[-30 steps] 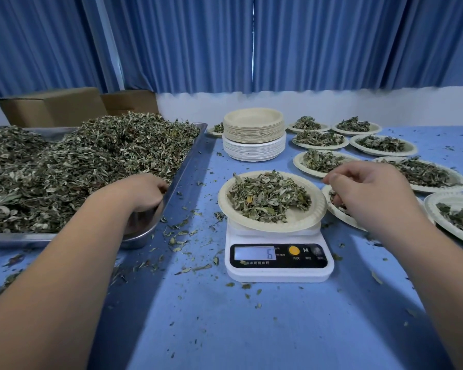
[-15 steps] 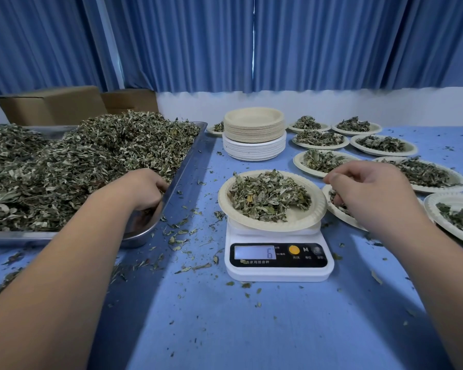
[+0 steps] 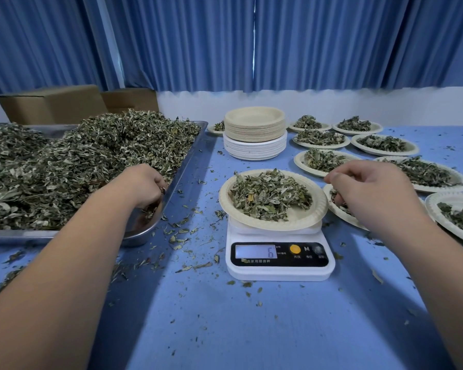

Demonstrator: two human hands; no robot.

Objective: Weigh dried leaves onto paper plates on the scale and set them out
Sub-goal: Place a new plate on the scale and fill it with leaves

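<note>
1. Adjusting the portion, I judge: the paper plate (image 3: 302, 217) of dried leaves (image 3: 267, 194) sits on the scale (image 3: 280, 272) at 12 o'clock.
2. My left grip (image 3: 145, 185), at 10 o'clock, curls round leaves in the tray (image 3: 187, 161). My right grip (image 3: 369, 188), at 2 o'clock, is pinched; I cannot tell what it holds.
3. Next calls for small pinches.
4. The display (image 3: 254, 251) reads "6"; one button is marked "M".

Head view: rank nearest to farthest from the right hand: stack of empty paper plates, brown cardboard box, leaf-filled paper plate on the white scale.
1. Leaf-filled paper plate on the white scale, just left of the right hand.
2. Stack of empty paper plates, farther back left.
3. Brown cardboard box, far back left.
</note>
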